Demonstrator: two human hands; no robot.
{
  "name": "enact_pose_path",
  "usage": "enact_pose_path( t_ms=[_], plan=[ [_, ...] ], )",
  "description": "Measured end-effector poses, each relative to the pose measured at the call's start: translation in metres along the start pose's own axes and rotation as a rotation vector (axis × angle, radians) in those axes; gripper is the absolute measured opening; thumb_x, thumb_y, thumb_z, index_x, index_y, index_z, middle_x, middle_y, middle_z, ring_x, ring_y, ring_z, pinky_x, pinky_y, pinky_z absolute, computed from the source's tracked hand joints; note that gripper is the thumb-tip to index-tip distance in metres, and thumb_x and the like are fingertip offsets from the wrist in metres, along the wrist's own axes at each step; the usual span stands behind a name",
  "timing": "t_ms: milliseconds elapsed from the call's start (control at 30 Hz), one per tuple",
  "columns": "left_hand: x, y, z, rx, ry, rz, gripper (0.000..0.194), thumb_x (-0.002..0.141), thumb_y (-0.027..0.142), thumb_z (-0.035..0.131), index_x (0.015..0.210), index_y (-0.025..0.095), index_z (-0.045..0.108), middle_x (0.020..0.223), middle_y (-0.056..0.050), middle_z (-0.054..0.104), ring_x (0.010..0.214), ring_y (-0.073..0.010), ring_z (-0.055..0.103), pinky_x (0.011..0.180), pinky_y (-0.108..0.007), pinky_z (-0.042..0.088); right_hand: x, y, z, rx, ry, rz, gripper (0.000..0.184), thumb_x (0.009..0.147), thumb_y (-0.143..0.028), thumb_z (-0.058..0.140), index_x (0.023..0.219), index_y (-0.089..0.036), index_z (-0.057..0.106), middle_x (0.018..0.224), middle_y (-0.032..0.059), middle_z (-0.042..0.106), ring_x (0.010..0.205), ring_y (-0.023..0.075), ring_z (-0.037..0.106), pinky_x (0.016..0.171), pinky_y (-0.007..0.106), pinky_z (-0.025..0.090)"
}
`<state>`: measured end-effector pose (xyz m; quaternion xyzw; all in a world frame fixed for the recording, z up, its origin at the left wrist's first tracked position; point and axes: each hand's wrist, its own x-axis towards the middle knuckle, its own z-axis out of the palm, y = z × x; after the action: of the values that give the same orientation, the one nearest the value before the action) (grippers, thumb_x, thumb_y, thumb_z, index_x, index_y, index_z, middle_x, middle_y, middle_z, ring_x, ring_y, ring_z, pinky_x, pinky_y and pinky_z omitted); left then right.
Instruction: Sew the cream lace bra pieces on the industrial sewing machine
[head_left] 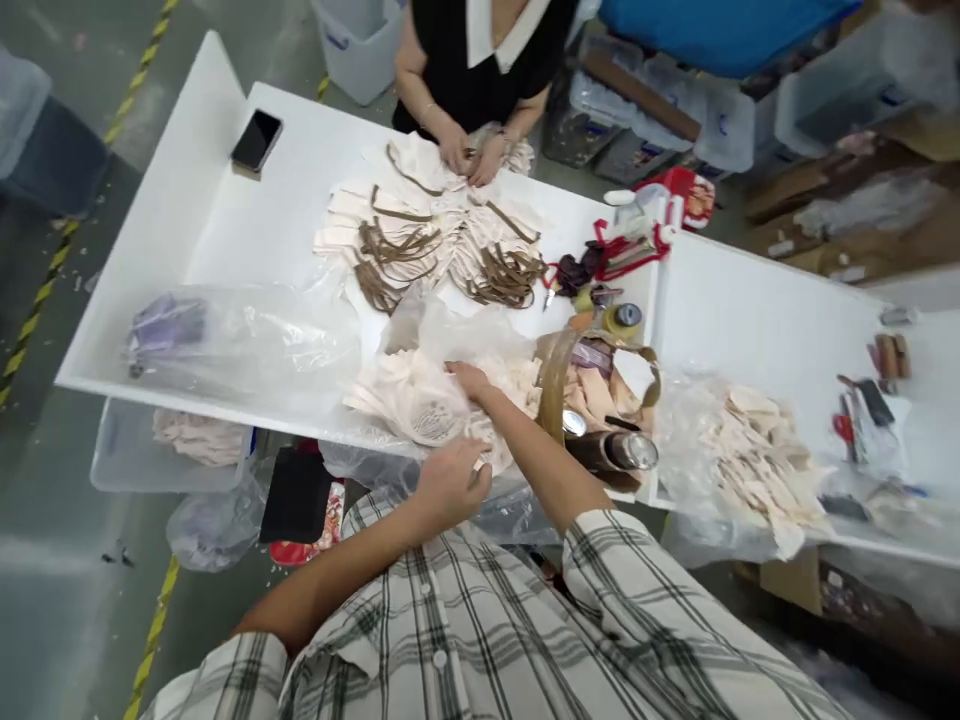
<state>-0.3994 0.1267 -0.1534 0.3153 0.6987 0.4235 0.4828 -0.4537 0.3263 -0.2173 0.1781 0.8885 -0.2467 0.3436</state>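
Note:
A pile of pale pink fabric pieces (405, 395) lies on clear plastic at the near edge of the white table. My right hand (471, 380) reaches over the pile, its fingers pressed together on the fabric. Closer to my body, my left hand (454, 485) is curled, with fingers and thumb closed on a bit of pale fabric at the pile's front. Its exact hold is partly hidden. Beyond the pile are rows of pale fabric strips (457, 225) with brown straps (510, 275).
Across the table (292, 215) a co-worker's hands (472, 155) handle pale fabric. On the right stand a tan round container (555, 380) with scraps, a dark flask (611, 452) and a red-edged basket (630, 250). A phone (257, 140) and a plastic bag (247, 335) lie left.

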Motion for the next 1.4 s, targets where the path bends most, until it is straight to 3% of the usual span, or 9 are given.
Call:
enact_pose_path(
  t_ms=[100,233,500,600,733,900,1033,1267,1400],
  plan=[
    [0.028,-0.013,-0.007,0.529,0.028,0.129,0.048,0.093,0.033,0.049,0.14,0.022,0.056,0.16,-0.01,0.042,0.152,-0.0285,0.029,0.127,-0.049,0.016,-0.03,0.01,-0.015,0.18,0.113,0.04,0.037,0.099,-0.038,0.059,0.13,-0.018,0.06,0.138,0.0116,0.058,0.122,0.0264,0.059,0.104,0.051,0.048],
    [0.082,-0.019,0.003,0.728,-0.002,0.221,0.051,0.092,0.031,0.044,0.136,0.009,0.056,0.154,-0.025,0.044,0.151,-0.0407,0.028,0.122,-0.064,0.013,-0.105,0.061,-0.047,0.39,0.283,0.055,0.033,0.105,-0.032,0.046,0.131,-0.019,0.061,0.143,0.0088,0.059,0.132,0.0233,0.053,0.111,0.037,0.039],
    [0.102,0.04,-0.009,0.627,-0.017,0.218,0.044,0.093,0.049,0.042,0.117,0.019,0.062,0.124,-0.016,0.068,0.116,-0.0314,0.066,0.096,-0.044,0.055,-0.362,0.239,-0.034,0.737,0.159,-0.011,0.04,0.099,-0.045,0.054,0.122,-0.017,0.071,0.117,0.0085,0.075,0.103,0.0192,0.07,0.088,0.025,0.052],
    [0.103,0.091,0.022,0.423,-0.103,0.128,0.039,0.091,0.055,0.049,0.111,0.025,0.063,0.118,-0.008,0.073,0.107,-0.0282,0.069,0.089,-0.042,0.057,-0.439,0.342,-0.021,0.815,0.397,0.538,0.04,0.101,-0.045,0.05,0.125,-0.021,0.07,0.123,0.0083,0.072,0.104,0.0148,0.069,0.087,0.021,0.048],
    [0.116,0.158,0.122,0.223,-0.311,0.167,0.038,0.093,0.051,0.053,0.119,0.025,0.061,0.125,-0.008,0.069,0.117,-0.0255,0.066,0.103,-0.041,0.052,-0.5,0.487,-0.002,0.689,0.572,0.983,0.048,0.107,-0.032,0.034,0.131,-0.002,0.063,0.129,0.0256,0.065,0.112,0.0218,0.063,0.09,0.03,0.043],
    [0.164,0.208,0.275,0.116,-0.39,0.092,0.056,0.092,0.047,0.057,0.142,0.024,0.045,0.152,-0.013,0.048,0.143,-0.0269,0.046,0.119,-0.044,0.039,-0.505,0.66,0.019,0.592,0.603,1.167,0.05,0.106,-0.032,0.036,0.126,0.003,0.065,0.121,0.0315,0.066,0.11,0.0277,0.062,0.088,0.037,0.041],
    [0.208,0.218,0.364,-0.003,-0.342,-0.141,0.072,0.089,0.05,0.06,0.149,0.022,0.032,0.163,-0.017,0.03,0.152,-0.0295,0.032,0.124,-0.047,0.031,-0.47,0.776,0.029,0.524,0.658,1.157,0.056,0.106,-0.036,0.034,0.144,0.003,0.048,0.142,0.033,0.052,0.13,0.03,0.052,0.101,0.039,0.039],
    [0.25,0.217,0.427,-0.182,-0.049,-0.469,0.074,0.079,0.054,0.075,0.136,0.022,0.041,0.152,-0.017,0.045,0.142,-0.0312,0.046,0.11,-0.037,0.046,-0.402,0.912,0.023,0.394,0.612,1.052,0.06,0.105,-0.044,0.028,0.154,-0.011,0.037,0.165,0.0157,0.03,0.152,0.027,0.025,0.121,0.043,0.022],
    [0.267,0.217,0.44,-0.283,-0.056,-0.719,0.062,0.077,0.054,0.077,0.122,0.02,0.051,0.129,-0.013,0.061,0.106,-0.0235,0.068,0.079,-0.028,0.055,-0.372,0.948,0.018,0.405,0.469,1.003,0.059,0.104,-0.044,0.027,0.151,-0.011,0.043,0.151,0.0208,0.049,0.14,0.0337,0.044,0.115,0.054,0.032]
  ],
)
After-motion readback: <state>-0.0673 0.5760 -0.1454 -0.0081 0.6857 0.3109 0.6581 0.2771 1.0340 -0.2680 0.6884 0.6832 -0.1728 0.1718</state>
